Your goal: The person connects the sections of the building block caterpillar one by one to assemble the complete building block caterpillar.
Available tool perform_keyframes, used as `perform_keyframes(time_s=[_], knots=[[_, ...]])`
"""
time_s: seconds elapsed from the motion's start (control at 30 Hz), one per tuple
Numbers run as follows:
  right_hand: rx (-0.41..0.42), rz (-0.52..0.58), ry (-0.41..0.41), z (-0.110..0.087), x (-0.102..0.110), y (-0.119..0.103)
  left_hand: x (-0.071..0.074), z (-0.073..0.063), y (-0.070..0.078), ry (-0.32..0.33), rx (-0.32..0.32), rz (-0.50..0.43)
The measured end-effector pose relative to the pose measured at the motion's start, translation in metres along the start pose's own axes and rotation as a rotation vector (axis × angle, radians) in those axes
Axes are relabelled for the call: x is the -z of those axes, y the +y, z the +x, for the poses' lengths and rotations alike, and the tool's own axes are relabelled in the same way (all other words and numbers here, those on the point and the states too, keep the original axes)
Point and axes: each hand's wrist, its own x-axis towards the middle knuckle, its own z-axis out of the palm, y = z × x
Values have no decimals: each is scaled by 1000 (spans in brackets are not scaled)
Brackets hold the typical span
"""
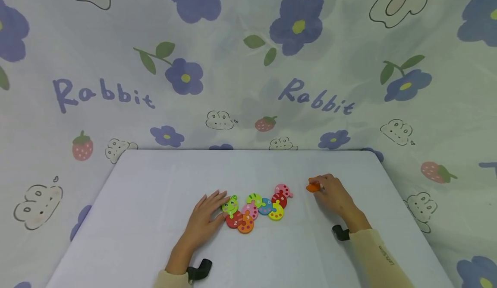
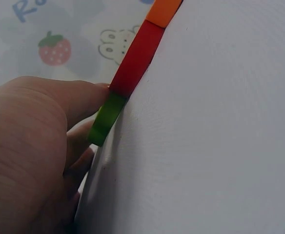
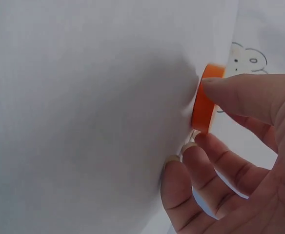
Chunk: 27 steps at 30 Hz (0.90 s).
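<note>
A joined caterpillar puzzle (image 1: 265,206) of colourful numbered pieces lies on the white table, with a green smiling head (image 1: 231,205) at its left end and a pink piece (image 1: 282,190) at its right end. My left hand (image 1: 206,216) rests on the table beside the head, fingers extended; its thumb touches the edge near where the green head (image 2: 106,119) meets the red piece (image 2: 137,58). To the right, apart from the chain, my right hand (image 1: 330,195) pinches an orange puzzle piece (image 3: 206,102) between thumb and fingers, at or just above the table. Fingers partly cover that piece.
The white table (image 1: 155,171) ends at a back edge against a cloth (image 1: 233,63) printed with flowers, rabbits and strawberries. Black wrist mounts (image 1: 199,270) sit on both forearms, close to the tabletop.
</note>
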Motion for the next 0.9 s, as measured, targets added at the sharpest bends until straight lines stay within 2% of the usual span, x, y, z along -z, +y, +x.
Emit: perform_keyframes(time_s=[0.27,0.43,0.67,0.77,0.9], knots=[[-72,-8,-9,6,-5,-4,-1,-1,1,27,-14,1],[-81,-42,-25,7,-9,-7,0,0,1,14,-6,-15],[-111,44,-43,-3,-13,-23,-1,0,2,7,0,-3],[-103,78,-53,-8,-15,-36,-1,0,1,15,-7,0],[-53,84,-44,-11,-18,-50,-1,0,1,15,-8,0]])
